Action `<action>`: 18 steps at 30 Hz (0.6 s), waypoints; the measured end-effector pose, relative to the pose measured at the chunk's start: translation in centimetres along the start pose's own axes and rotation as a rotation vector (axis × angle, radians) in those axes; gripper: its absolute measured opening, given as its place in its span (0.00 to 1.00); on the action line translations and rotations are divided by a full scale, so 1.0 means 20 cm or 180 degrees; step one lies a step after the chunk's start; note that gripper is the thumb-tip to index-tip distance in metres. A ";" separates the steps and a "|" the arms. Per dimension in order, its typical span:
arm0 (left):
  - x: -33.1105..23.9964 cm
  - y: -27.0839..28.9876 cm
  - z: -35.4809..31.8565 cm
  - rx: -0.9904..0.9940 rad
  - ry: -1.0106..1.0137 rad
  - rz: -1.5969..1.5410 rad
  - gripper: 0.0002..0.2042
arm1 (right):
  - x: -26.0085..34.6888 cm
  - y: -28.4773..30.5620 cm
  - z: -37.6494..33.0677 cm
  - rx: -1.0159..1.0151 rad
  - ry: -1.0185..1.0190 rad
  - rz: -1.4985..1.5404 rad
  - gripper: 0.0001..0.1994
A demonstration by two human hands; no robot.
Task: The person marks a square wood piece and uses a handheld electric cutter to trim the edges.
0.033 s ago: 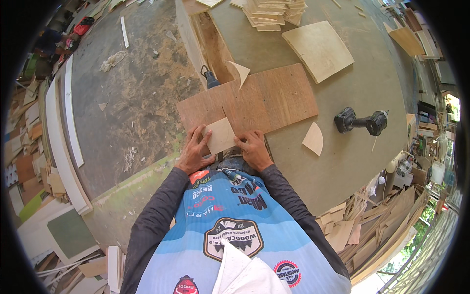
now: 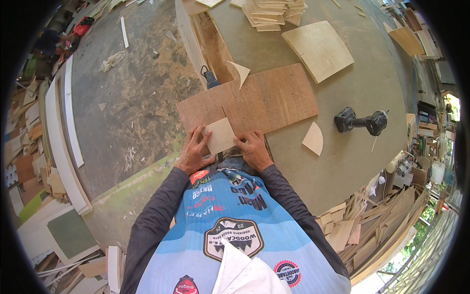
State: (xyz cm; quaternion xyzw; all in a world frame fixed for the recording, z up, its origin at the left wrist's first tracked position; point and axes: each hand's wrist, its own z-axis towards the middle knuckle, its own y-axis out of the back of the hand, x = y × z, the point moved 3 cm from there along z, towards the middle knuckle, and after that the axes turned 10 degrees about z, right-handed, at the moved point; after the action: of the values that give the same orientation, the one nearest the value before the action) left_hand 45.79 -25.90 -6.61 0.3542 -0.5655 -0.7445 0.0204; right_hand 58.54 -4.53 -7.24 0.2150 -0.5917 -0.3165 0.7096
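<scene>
Both my hands hold a small pale plywood piece (image 2: 220, 135) flat on the near corner of a brown plywood board (image 2: 274, 98) lying on the grey worktable (image 2: 372, 78). My left hand (image 2: 194, 149) grips its left edge, and my right hand (image 2: 253, 148) presses against its right edge. A thin dark line runs on the board just above the piece. A pale quarter-round offcut (image 2: 240, 72) rests on the board's far edge.
A black cordless drill (image 2: 361, 121) lies on the table to the right, with a pale quarter-round piece (image 2: 313, 138) near it. A curved pale panel (image 2: 318, 48) and a stack of cut plywood (image 2: 274, 11) sit farther back. Scrap wood lies piled right and left.
</scene>
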 end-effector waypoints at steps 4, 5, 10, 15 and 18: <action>0.00 0.00 0.00 0.0054 0.0032 0.0062 0.47 | 0.01 0.00 0.00 -0.0006 -0.0004 -0.0029 0.21; -0.01 0.00 0.01 0.0080 0.0044 0.0090 0.47 | 0.02 0.00 0.00 -0.0016 0.0006 -0.0051 0.20; -0.01 0.00 0.01 0.0212 0.0039 0.0230 0.48 | 0.03 -0.01 -0.01 -0.0005 -0.0020 -0.0075 0.20; -0.01 0.00 0.01 0.0237 0.0068 0.0247 0.47 | 0.03 -0.01 -0.01 -0.0002 -0.0050 -0.0097 0.21; -0.01 0.00 0.02 0.0203 0.0048 0.0283 0.47 | 0.03 -0.02 -0.01 -0.0014 -0.0060 -0.0100 0.21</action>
State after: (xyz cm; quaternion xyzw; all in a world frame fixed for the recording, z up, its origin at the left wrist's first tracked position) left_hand 45.83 -25.52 -6.50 0.3348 -0.6040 -0.7218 0.0464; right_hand 58.77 -5.22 -7.10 0.2198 -0.5942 -0.3309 0.6994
